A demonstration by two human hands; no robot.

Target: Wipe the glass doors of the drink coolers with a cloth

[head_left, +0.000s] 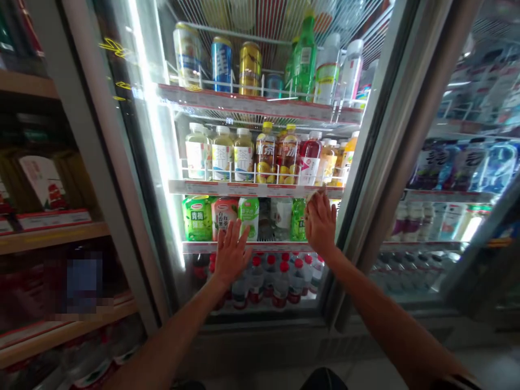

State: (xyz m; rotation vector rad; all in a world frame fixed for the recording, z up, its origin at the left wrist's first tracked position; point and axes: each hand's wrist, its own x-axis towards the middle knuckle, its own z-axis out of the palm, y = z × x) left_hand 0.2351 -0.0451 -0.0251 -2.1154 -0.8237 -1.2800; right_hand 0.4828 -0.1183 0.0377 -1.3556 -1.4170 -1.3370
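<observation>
My left hand [232, 253] is open, its fingers stretched upward and slightly apart, in front of the lower shelf of a drinks cooler. It holds nothing and partly covers a red-labelled drink pack [224, 208]; a green-and-white bottle [249, 214] stands just beyond its fingertips. Higher and to the right, my right hand [320, 223] has its fingers bent over a small pale, cloth-like piece [311, 196], mostly hidden under them. That hand is by the shelf edge strip [260, 189], beside a green bottle [298, 219]. Whether either hand touches the door glass, I cannot tell.
Tea bottles [222, 154] line the middle shelf, with cans [221, 64] above and red-capped bottles [280, 284] at the bottom. A metal door frame [390, 162] rises on the right. Wooden shelving [52, 235] with bottles stands at the left.
</observation>
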